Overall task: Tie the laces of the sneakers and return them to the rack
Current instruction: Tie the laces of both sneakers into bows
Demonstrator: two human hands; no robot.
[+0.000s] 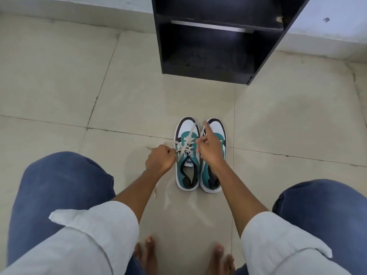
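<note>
Head view: your left hand (159, 158) is curled into a fist just left of the left sneaker, fingers closed on a cream flat lace (185, 144) that runs from your knuckles up to the eyelets. Your right hand (210, 146) sits over the inner edge of the right sneaker, index finger stretched toward the toe and the other fingers folded in; it seems to pinch the other end of the same lace, though your knuckles cover the grip, so you cannot be sure of that from here.

Both hands work the left teal, white and black low-top sneaker (187, 153). Its long axis runs straight away from you, heel near your bare feet, toe toward the rack. The crossing of the lace lies between your two hands, a little nearer the left one, and one strand trails forward over the white toe cap. The matching right sneaker (213, 181) stands just beside it, touching or nearly so, parallel, mostly under your right wrist; whether its lace is tied is hidden.

So the pull that tightens the crossing goes sideways, across the shoe's axis: left hand outward to the left, right hand outward to the right. A loose lace end (155, 192) lies on the beige tiled floor (59, 86) by your left forearm.

The black open shoe rack (208, 62) stands straight ahead beyond the toes, well apart, its lowest shelf facing you.
</note>
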